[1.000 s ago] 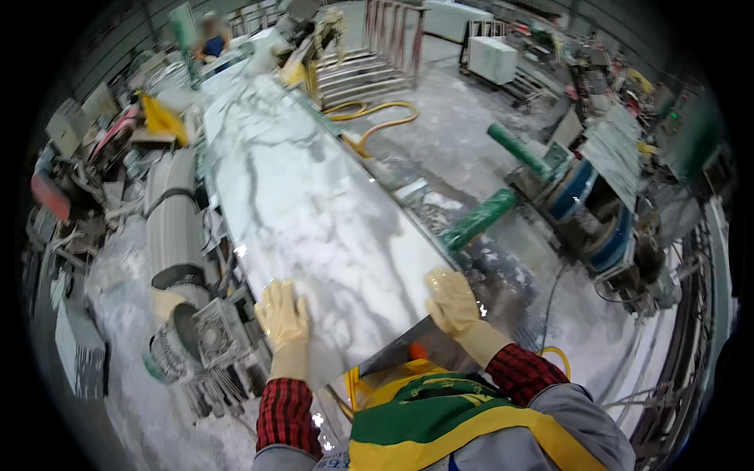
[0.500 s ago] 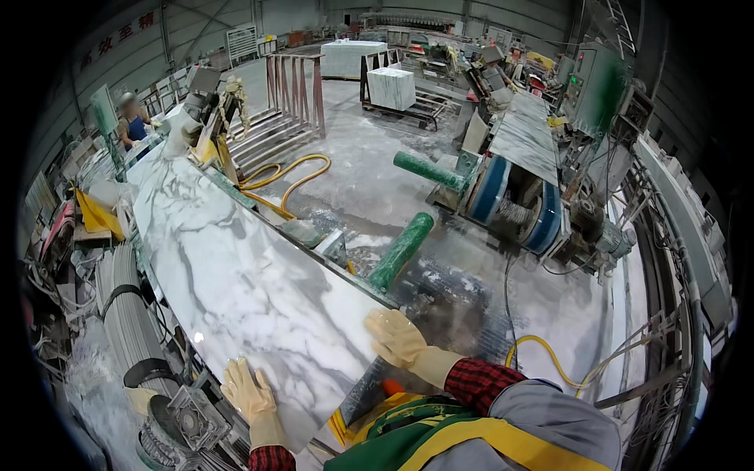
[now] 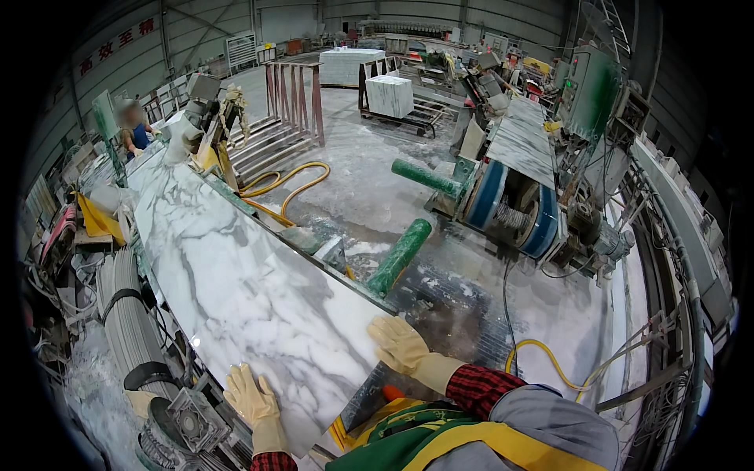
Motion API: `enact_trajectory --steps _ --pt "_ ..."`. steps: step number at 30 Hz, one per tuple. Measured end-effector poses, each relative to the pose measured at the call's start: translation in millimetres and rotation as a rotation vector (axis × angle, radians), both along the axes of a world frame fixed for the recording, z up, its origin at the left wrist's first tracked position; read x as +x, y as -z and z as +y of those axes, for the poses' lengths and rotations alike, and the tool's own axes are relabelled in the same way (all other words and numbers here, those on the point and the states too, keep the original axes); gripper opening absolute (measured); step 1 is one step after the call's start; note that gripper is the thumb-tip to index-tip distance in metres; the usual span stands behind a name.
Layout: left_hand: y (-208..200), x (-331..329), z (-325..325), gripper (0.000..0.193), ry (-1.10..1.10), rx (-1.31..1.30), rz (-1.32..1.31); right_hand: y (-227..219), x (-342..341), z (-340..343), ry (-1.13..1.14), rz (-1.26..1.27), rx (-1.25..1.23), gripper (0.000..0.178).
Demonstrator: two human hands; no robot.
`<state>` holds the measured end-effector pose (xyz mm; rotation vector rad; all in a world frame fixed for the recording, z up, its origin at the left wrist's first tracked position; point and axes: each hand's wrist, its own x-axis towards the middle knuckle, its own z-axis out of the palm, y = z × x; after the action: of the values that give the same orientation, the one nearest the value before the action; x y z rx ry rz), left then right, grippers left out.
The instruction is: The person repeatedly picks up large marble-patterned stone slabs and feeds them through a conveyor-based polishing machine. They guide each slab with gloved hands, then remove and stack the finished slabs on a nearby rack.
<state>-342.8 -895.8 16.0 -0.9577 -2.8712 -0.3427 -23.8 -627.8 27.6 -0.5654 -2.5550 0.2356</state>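
Note:
A long polished white marble slab [image 3: 259,290] with grey veins stretches from just in front of me toward the far left, lying on a machine bed. My left hand [image 3: 253,396], in a cream rubber glove, lies flat at the slab's near left edge with its fingers spread. My right hand [image 3: 398,345], gloved alike, rests over the slab's near right edge, fingers extended and not wrapped round anything. Its fingertips touch the marble. Past the slab's right edge, a green roller [image 3: 399,257] sticks out over the floor.
Another person [image 3: 133,135] stands near the slab's far end. Cable bundles [image 3: 129,314] and a motor [image 3: 188,424] flank its left side. A yellow hose [image 3: 302,184] loops on the floor. At right stands a machine with blue-edged wheels [image 3: 542,220]; racks [image 3: 294,102] stand farther back.
Both gloved hands have shifted very slightly and stay on the slab's edges. The person at the far left has changed posture. The view has tilted a little.

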Motion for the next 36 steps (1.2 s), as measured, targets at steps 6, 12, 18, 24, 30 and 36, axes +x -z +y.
enact_trajectory --steps 6,12,18,24,30,36 --pt "-2.6 5.9 -6.0 0.060 0.045 0.008 -0.004 26.1 7.4 7.1 -0.028 0.062 0.045 0.057" --pt "-5.5 57.9 -47.2 0.063 0.196 -0.017 -0.040 -7.5 37.5 -5.8 -0.002 0.071 -0.236 0.054" --pt "-2.8 111.5 -85.0 0.067 0.274 -0.038 -0.144 -22.1 36.0 -63.2 0.527 -0.002 -1.254 0.059" --pt "-19.3 91.5 -79.9 0.064 0.450 -0.031 0.025 15.7 -10.8 -84.3 0.401 -0.111 -1.795 0.079" --pt "-45.7 -3.2 -22.9 0.075 0.441 0.000 0.142 31.1 -8.3 -83.8 0.309 -0.444 -1.319 0.082" --pt "-93.4 -144.1 61.2 0.085 0.380 0.018 0.184 69.5 -2.3 -80.3 0.213 -0.465 -1.148 0.071"
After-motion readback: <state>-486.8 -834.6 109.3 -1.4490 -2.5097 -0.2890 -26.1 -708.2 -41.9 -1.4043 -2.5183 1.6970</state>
